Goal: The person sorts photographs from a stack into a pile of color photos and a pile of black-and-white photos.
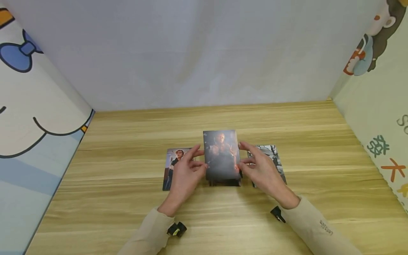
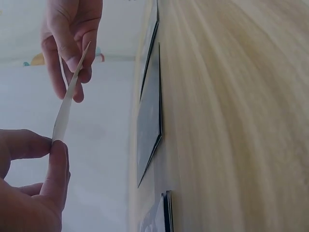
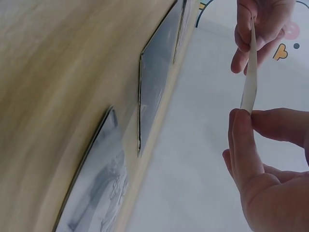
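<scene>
Above the wooden table (image 1: 127,198), both hands' grips pinch one photo (image 1: 221,156) by opposite edges: left hand (image 1: 185,177), right hand (image 1: 264,173).

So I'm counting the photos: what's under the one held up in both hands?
Under the held photo, pinched by the left hand and right hand, a dark stack lies on the table. The head view covers most of it; its count is unclear.

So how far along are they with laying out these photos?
Three photo piles already lie in a row on the wooden table: a colourful portrait photo on the left, a dark pile in the middle and a black-and-white photo on the right. In hand: the left hand and right hand pinch one dark print above the middle. It has yet to be set down.
</scene>
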### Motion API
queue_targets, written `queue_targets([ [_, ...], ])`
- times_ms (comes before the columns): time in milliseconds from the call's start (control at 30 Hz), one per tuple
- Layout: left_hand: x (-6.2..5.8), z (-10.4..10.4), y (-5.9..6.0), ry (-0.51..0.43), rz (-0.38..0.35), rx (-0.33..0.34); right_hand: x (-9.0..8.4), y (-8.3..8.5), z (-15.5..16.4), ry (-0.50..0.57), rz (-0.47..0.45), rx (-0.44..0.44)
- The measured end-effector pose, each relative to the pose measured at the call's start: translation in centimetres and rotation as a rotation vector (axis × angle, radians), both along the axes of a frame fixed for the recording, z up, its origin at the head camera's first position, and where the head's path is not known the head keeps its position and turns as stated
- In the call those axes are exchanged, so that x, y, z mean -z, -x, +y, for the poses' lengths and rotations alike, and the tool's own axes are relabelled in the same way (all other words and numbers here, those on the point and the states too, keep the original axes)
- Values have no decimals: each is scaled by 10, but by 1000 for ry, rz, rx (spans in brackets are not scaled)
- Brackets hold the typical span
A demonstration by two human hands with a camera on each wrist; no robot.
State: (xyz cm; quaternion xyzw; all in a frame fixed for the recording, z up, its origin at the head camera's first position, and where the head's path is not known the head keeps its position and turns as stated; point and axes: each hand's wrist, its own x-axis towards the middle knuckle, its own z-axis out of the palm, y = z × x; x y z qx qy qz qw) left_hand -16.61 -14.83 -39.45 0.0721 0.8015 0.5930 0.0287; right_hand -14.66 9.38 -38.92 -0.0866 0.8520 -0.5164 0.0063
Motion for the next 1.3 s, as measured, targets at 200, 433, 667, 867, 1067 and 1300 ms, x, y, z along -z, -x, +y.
queue_targets([
  [200, -1, -2, 0, 25, -3, -34, -3, -1, -3, 15, -17, 20],
  [433, -1, -4, 0, 35, 29, -45, -5, -2, -6, -12, -2, 29],
  [667, -3, -7, 1, 22, 31, -51, -9, -3, -10, -24, 13, 27],
  [867, -6, -10, -1, 9, 38, -71, -10, -1, -16, 26, 34, 14],
  [1067, -6, -13, 0, -11, 41, -99, -12, -1, -22, 74, 31, 13],
  [1300, -6, -19, 0, -31, 31, -117, -12, 0, -29, 84, 12, 21],
])
